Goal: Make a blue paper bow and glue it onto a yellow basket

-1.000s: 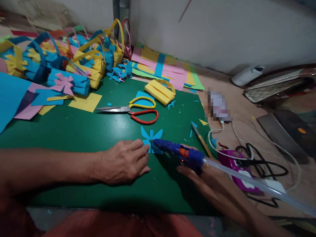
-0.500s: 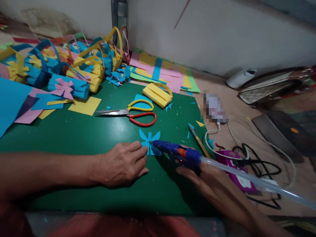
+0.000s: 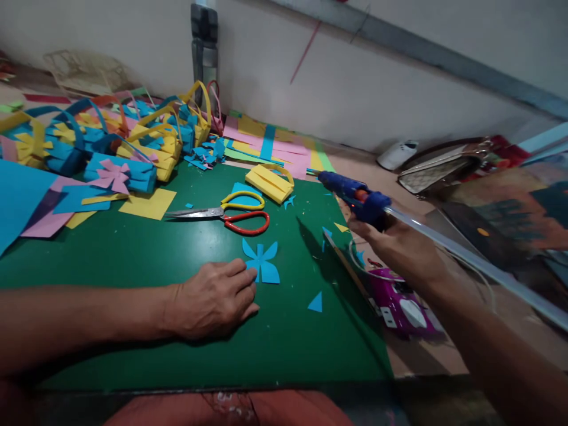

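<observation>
My left hand (image 3: 222,299) rests on the green tabletop with its fingers curled. Its fingertips pinch the lower left edge of a blue paper flower (image 3: 268,272), which lies flat with its petals spread. My right hand (image 3: 390,239) grips a blue hot glue gun (image 3: 350,188) in the air at the table's right side; a long clear glue stick (image 3: 444,247) sticks out of its back. Scissors (image 3: 224,214) with one yellow and one red handle lie beyond the flower. Behind them sits a small yellow paper bag (image 3: 270,182) with a handle.
Several finished paper bags (image 3: 122,171) crowd the back left, beside loose paper sheets (image 3: 148,204). More coloured strips (image 3: 290,151) lie at the back. A knife (image 3: 348,269), a blue triangular scrap (image 3: 316,302) and a purple device (image 3: 402,310) are on the right.
My right hand has lifted the glue gun off the flower's centre and carried it away to the right and back. A blue triangular scrap now shows. My left hand stays by the flower.
</observation>
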A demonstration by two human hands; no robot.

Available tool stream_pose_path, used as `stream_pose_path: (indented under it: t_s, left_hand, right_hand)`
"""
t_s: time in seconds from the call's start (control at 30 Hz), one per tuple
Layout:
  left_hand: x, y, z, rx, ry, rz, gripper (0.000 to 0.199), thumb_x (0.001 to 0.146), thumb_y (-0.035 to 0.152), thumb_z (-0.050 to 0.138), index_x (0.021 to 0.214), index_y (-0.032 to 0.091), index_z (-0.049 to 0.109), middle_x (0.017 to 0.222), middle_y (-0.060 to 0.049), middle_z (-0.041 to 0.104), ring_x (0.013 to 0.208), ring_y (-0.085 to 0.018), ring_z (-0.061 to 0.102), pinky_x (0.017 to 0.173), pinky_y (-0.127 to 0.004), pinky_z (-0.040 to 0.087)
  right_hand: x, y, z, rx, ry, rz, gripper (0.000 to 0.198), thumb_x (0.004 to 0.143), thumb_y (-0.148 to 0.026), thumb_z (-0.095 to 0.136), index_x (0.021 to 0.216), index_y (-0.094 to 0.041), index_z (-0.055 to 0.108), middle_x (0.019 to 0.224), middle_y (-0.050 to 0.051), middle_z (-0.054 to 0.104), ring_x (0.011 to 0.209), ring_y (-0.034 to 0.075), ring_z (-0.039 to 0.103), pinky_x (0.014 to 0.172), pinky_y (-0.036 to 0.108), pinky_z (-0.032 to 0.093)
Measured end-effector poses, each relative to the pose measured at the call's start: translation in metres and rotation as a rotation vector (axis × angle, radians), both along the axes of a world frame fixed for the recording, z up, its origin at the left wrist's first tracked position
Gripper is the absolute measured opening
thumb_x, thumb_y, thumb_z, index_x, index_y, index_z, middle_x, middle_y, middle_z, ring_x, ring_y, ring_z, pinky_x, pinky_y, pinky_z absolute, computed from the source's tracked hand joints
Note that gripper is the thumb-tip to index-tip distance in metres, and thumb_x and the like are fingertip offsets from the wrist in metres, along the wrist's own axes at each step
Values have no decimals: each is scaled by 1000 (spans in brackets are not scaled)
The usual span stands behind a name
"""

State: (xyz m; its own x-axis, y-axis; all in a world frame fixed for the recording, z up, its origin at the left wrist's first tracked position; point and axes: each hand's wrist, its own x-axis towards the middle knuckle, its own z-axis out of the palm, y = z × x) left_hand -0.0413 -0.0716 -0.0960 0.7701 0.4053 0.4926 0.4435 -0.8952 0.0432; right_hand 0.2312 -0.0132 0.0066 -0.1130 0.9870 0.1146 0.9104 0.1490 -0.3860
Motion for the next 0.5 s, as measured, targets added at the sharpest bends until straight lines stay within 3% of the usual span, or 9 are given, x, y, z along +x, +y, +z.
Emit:
stream_pose_path:
  t_s: [0.07, 0.13, 0.3, 0.5]
  left_hand:
    - [0, 0, 0, 9, 1, 3, 25, 90, 29, 48, 80, 12, 62, 86, -10, 67, 73, -21, 59, 56, -32, 52]
    - [1, 0, 1, 20, 3, 4, 24, 90, 29, 48, 80, 12, 62, 86, -10, 67, 73, -21, 59, 55, -31, 52]
    - [1, 0, 2, 15, -8, 1, 22, 89, 27, 50, 79, 12, 62, 85, -10, 67, 70, -20, 58, 56, -31, 51]
    - [1, 0, 0, 29, -9, -2, 21, 88, 27, 50, 81, 12, 63, 86, -9, 67, 69, -19, 58, 56, -30, 51]
  right_hand:
    - [5, 14, -1, 44, -52, 72, 34, 77, -29, 56, 111, -28, 57, 111, 8, 64, 97, 31, 58, 82, 42, 43]
    - [11, 22, -8, 37, -119, 114, 43, 74, -22, 56, 117, -27, 54, 121, 9, 60, 106, 33, 55, 89, 45, 40]
    - [24, 33, -36, 21, -215, 128, 46, 66, -12, 51, 112, -19, 56, 109, 13, 65, 100, 32, 59, 85, 45, 43]
    - [31, 44, -62, 42, -480, 207, 55, 63, -6, 46, 117, -15, 50, 113, 14, 64, 100, 28, 59, 82, 42, 42]
